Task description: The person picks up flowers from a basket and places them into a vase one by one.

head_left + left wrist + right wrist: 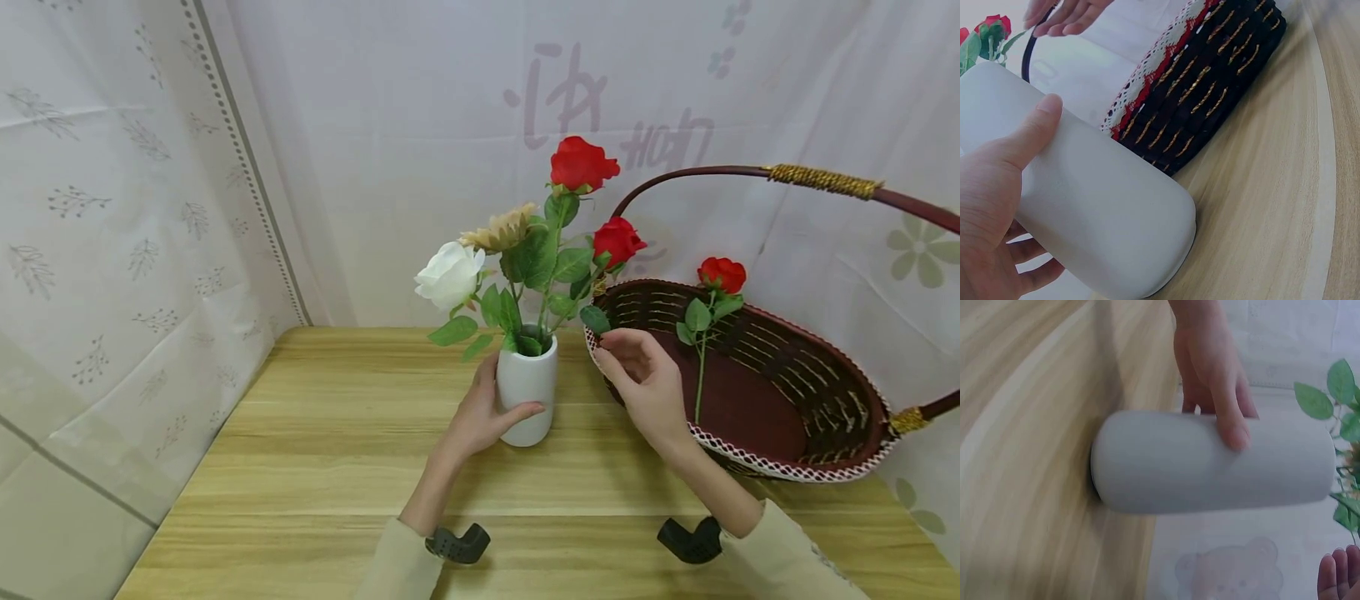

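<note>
A white vase (528,396) stands upright on the wooden table, gripped around its side by my left hand (483,412), thumb across the front. From its mouth rise a white rose (450,275), a beige daisy-like flower (501,229), a tall red rose (582,164) and a lower red rose (618,241) leaning right. Beside the vase my right hand (648,383) is raised with loosely bent fingers, its fingertips just below a green leaf (595,319) of the lower red rose. Nothing shows in its grasp. In the right wrist view its fingertips (1342,572) appear at the lower right.
A dark woven basket (750,417) with white lace trim and a tall handle (697,170) stands on the right. One red rose (722,274) lies in it, stem down. Patterned curtains (390,167) hang behind and left of the table (337,467).
</note>
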The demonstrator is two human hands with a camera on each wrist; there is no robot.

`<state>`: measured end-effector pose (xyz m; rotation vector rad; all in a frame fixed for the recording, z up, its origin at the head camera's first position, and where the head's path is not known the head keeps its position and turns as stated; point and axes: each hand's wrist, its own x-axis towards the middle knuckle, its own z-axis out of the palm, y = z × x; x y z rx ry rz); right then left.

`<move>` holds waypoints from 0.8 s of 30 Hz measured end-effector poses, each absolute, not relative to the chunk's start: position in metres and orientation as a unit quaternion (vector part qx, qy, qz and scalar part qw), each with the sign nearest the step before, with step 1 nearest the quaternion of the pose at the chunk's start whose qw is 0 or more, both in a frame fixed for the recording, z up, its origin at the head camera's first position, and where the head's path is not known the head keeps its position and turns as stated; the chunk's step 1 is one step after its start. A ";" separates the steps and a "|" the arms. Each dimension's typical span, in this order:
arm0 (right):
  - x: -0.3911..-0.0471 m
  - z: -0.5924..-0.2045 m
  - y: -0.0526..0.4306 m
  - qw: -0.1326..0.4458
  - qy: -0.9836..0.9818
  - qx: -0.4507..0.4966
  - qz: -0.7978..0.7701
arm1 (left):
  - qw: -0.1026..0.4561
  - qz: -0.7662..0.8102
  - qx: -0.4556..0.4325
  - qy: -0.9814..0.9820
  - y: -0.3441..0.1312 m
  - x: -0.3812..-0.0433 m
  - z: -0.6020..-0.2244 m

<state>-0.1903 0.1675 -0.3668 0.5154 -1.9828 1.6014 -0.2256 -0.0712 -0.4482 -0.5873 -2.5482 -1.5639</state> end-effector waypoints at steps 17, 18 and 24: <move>-0.197 -0.347 0.233 0.262 -0.753 0.110 0.593 | 0.033 -0.517 -0.187 -0.834 -0.071 -0.226 -0.448; -0.197 -0.345 0.236 0.263 -0.755 0.108 0.591 | 0.033 -0.518 -0.187 -0.834 -0.071 -0.226 -0.448; -0.201 -0.335 0.257 0.260 -0.782 0.082 0.561 | 0.031 -0.519 -0.188 -0.833 -0.071 -0.226 -0.448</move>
